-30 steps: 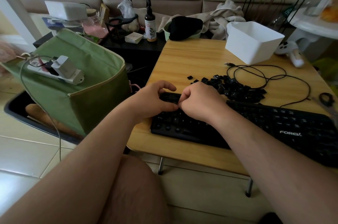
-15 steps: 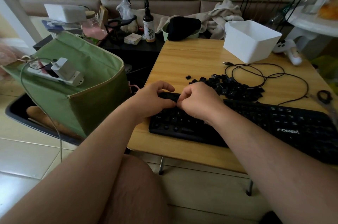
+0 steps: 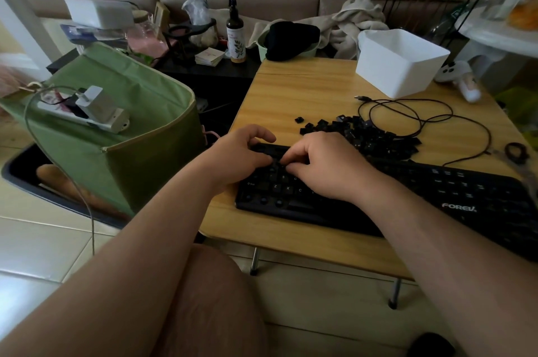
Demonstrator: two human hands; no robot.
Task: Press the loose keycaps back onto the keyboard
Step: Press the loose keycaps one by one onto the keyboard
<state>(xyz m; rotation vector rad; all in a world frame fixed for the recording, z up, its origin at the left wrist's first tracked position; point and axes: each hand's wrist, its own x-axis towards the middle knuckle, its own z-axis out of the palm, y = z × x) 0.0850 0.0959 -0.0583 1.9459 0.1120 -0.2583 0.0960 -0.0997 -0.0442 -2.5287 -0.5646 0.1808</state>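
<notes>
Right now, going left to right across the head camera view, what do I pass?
green bag → spray bottle → left hand → right hand → pile of loose keycaps → white bin → hair tie

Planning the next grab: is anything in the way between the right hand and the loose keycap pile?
Nothing visible blocks it. The keycap pile lies on the table just beyond the keyboard, up and right of the right hand; the cable loops behind it.

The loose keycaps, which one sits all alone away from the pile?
The keycap farthest left on the table, apart from the heaped pile.
</notes>
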